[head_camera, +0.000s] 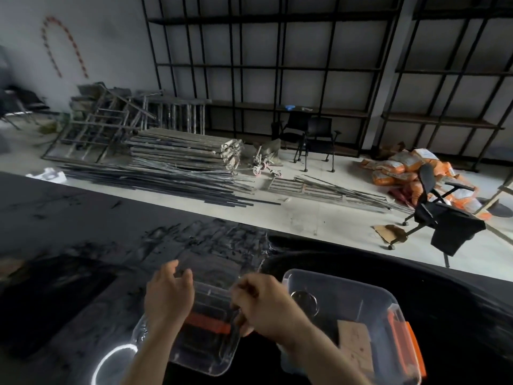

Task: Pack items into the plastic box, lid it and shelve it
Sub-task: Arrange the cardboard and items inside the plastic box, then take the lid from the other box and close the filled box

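A clear plastic box (369, 290) with orange latches stands on the black table at the lower right. Inside it lie a piece of brown cardboard (354, 345) and a round clear item (304, 300). Left of the box, both my hands hold the clear lid (205, 354), which carries an orange latch (208, 323). My left hand (169, 297) grips the lid's left side with fingers curled over its far edge. My right hand (262, 304) grips the lid's right side, beside the box's left wall. The lid is apart from the box top.
The black table (83, 245) runs across the foreground; a white ring of light (111, 362) reflects near its front. Beyond lie metal rods (166, 179), stacked frames, black chairs (433, 207), orange sacks (402, 168) and tall dark shelving (277, 65) along the wall.
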